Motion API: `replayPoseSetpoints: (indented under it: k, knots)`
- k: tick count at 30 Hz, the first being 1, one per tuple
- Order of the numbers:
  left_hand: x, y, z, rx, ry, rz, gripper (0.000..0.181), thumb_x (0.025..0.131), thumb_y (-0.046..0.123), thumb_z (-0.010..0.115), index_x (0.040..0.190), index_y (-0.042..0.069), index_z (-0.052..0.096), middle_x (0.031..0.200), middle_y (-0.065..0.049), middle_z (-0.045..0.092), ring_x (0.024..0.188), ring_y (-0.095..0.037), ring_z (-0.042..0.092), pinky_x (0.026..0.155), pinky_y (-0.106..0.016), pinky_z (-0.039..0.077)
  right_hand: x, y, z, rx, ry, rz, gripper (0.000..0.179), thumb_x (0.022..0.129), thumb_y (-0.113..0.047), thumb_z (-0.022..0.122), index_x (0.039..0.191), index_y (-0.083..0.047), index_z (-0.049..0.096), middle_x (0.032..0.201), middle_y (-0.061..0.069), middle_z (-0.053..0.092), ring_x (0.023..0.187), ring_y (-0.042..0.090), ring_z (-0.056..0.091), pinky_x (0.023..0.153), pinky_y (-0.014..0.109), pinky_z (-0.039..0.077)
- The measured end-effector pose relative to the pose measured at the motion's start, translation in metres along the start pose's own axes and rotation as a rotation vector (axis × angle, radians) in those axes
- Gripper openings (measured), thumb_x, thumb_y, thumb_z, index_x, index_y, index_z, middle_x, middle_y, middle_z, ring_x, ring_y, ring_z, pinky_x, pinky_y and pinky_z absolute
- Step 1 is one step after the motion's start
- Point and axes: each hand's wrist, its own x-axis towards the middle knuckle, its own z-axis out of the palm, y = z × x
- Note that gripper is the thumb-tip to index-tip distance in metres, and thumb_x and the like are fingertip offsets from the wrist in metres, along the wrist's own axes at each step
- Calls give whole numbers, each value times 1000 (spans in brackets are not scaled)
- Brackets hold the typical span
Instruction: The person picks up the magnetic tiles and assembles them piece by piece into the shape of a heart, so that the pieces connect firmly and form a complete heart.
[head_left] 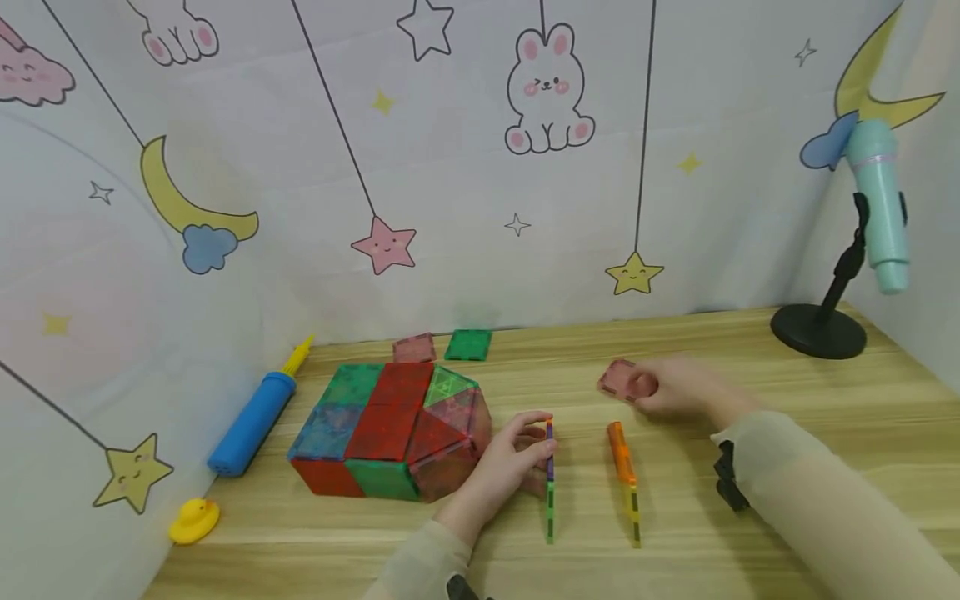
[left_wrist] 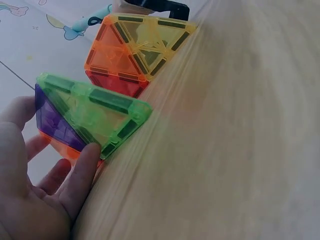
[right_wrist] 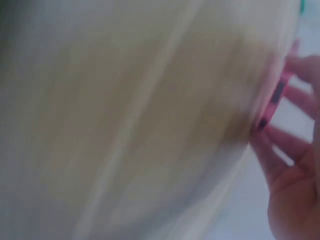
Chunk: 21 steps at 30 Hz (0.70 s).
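Observation:
My left hand [head_left: 506, 458] pinches an upright panel of magnetic tiles [left_wrist: 95, 112] between fingers and thumb. Green, purple and orange tiles make up this panel, which stands edge-on in the head view. To its right, apart from it, stands a second upright panel [head_left: 625, 471] of orange, yellow and red tiles [left_wrist: 125, 52]. Farther back, my right hand [head_left: 686, 387] grips a pinkish-red square magnetic tile [head_left: 615, 377] by its near side. The right wrist view is blurred, but fingers show around that tile [right_wrist: 275, 95]. Left of my left hand lies a built block of magnetic tiles [head_left: 386, 421].
Behind the block lie a pink tile [head_left: 414, 347] and a green tile [head_left: 468, 344]. A blue hand pump [head_left: 251, 425] and a yellow rubber duck [head_left: 195, 521] are at the left. A mint microphone [head_left: 881, 208] stands at the back right on a black stand [head_left: 817, 331].

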Motion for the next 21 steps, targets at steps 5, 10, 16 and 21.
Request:
replayPoseSetpoints:
  k: [5,10,16,21]
  knots:
    - [-2,1,0,11,9,12,48,93,19,60,137,13,46,112,-15,55,86,-21,60,59,-36,54,17,-25,-1,227,-87,-64,30,88,-29,58,113,-15,69,105,3,66,90,19,56,78,39,45]
    - [-4,0,3,10,19,3,59,92,19,61,145,20,36,103,-15,59,87,-22,60,61,-37,54,19,-38,-5,438,-195,-33,32,89,-24,52,112,-13,70,114,7,64,99,21,59,80,39,49]
    - [-3,2,2,17,15,-2,63,92,21,62,147,24,32,103,-15,60,84,-23,61,63,-39,54,21,-42,-5,520,-284,-58,33,84,-20,52,109,-10,71,112,7,65,96,20,60,78,37,51]
    - [1,1,3,39,17,-7,59,92,23,61,145,26,36,109,-14,58,78,-19,60,58,-36,53,17,-43,-5,487,-292,-129,34,83,-19,52,109,-12,72,110,4,65,93,18,60,77,36,51]
